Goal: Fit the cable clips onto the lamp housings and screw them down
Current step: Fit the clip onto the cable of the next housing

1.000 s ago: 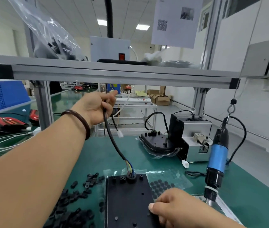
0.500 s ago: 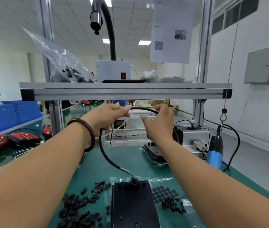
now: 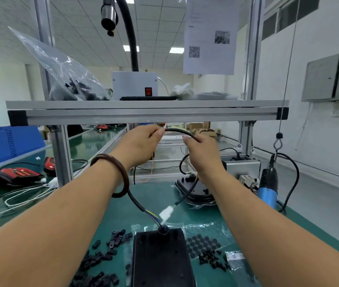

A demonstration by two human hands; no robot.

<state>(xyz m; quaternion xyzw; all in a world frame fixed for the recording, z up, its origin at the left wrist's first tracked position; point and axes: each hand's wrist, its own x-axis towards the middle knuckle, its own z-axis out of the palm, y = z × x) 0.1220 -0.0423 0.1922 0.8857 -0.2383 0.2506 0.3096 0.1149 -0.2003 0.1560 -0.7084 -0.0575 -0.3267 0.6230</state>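
Note:
A black lamp housing (image 3: 161, 257) lies back-up on the green mat at the bottom centre. Its black cable (image 3: 178, 131) rises from a grommet at the housing's far end and arcs up between my hands. My left hand (image 3: 141, 141) pinches the cable at the top of the arc. Just to the right, my right hand (image 3: 200, 151) grips the same cable, whose end hangs down to a white connector (image 3: 166, 213). Several black cable clips (image 3: 98, 264) lie scattered left of the housing. A small heap of black screws (image 3: 212, 258) lies to its right.
A blue electric screwdriver (image 3: 269, 185) hangs at the right on a cord. Another black housing (image 3: 195, 192) sits behind, next to a grey screw feeder (image 3: 241, 168). Red lamps (image 3: 17, 175) lie at far left. An aluminium shelf rail (image 3: 148, 114) crosses just above my hands.
My right hand left the housing, rose and took hold of the cable beside my left hand. The cable's end with the white connector now hangs down on the right.

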